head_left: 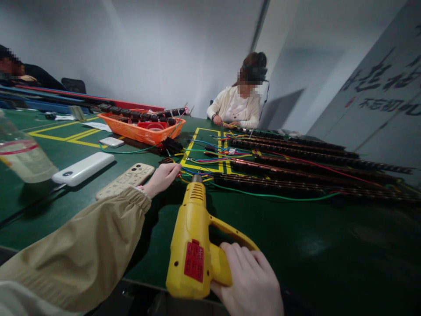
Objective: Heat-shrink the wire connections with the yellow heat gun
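Observation:
My right hand (pixel 251 281) is wrapped round the grip of a yellow heat gun (pixel 194 239), whose metal nozzle points away from me at a bundle of coloured wires (pixel 197 169) on the green table. My left hand (pixel 162 177), in a tan sleeve, reaches forward and pinches those wires just left of the nozzle. Long dark strips (pixel 296 169) with wires attached lie in rows to the right of the bundle.
A beige phone (pixel 126 180), a white power bank (pixel 82 169) and a clear bottle (pixel 19 153) lie at the left. An orange basket (pixel 141 129) of dark parts stands further back. Another person (pixel 238 107) sits at the far side; a second person is at the far left.

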Available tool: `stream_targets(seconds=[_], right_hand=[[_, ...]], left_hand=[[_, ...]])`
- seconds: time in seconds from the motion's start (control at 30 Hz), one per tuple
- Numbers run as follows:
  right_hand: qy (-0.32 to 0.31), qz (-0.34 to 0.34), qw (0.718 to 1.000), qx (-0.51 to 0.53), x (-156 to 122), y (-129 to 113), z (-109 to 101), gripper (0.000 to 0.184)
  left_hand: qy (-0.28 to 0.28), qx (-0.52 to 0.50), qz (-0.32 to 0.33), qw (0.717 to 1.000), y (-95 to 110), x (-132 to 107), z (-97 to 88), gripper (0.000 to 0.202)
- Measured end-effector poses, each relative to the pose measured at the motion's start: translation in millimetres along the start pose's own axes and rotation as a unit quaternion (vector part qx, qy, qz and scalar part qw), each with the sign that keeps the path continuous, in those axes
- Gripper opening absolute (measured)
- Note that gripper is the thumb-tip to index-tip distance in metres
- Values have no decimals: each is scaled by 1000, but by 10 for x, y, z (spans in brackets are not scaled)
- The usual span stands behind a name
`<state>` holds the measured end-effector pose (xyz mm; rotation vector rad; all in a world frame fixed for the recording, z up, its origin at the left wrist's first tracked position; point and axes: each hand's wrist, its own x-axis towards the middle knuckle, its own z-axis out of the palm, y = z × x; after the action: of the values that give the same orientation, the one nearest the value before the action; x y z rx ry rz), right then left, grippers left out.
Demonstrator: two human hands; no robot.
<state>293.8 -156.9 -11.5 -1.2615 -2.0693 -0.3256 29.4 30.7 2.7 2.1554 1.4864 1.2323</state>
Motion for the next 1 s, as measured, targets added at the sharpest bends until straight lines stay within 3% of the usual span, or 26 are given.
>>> stream_targets(seconds=[0.27, 0.5, 0.8, 1.0], right_hand=[[-16, -27, 1000, 0, 92, -167, 76, 41], [-35, -28, 999, 1, 149, -242, 140, 51], [-33, -41, 998, 19, 143, -97, 51, 35], [-16, -36, 999, 5, 120, 43, -75, 47]], left_hand=[[-23, 27, 5, 999, 89, -5, -34, 43], [-20, 28, -5, 999, 76, 7, -39, 42], [-37, 51, -2, 998, -15, 2, -33, 47], [-46, 67, -18, 997, -84, 18, -10, 50]])
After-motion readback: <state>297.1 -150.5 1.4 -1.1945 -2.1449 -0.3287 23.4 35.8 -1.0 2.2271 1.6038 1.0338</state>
